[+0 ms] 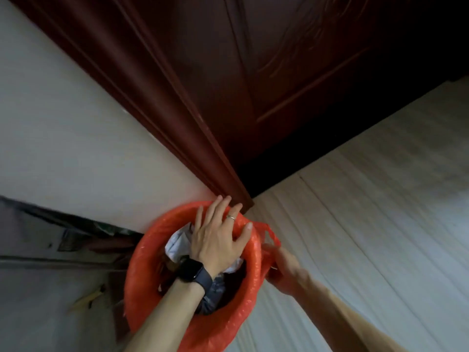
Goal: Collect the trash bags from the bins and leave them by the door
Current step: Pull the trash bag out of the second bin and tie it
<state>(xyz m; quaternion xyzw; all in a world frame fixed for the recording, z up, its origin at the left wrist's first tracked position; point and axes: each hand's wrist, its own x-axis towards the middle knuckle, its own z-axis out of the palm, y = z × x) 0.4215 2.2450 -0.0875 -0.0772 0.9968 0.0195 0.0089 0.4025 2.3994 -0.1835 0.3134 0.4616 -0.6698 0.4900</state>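
Observation:
A red-orange trash bag point(142, 270) lines a round bin that stands on the floor against the white wall, just left of the dark red door point(253, 72). White paper and dark scraps lie inside it. My left hand point(218, 237), with a ring and a dark watch at the wrist, reaches over the bin's mouth, its fingers spread and straight over the bag's far rim. My right hand point(281, 268) sits at the bin's right side and pinches the bag's loose handle point(271, 235). The bin itself is hidden under the bag.
The dark red door frame point(177, 110) meets the floor right behind the bin. Pale wood-look flooring point(368, 224) spreads to the right. At the left stands grey, dim furniture point(38, 250) with a yellowish stick near its foot.

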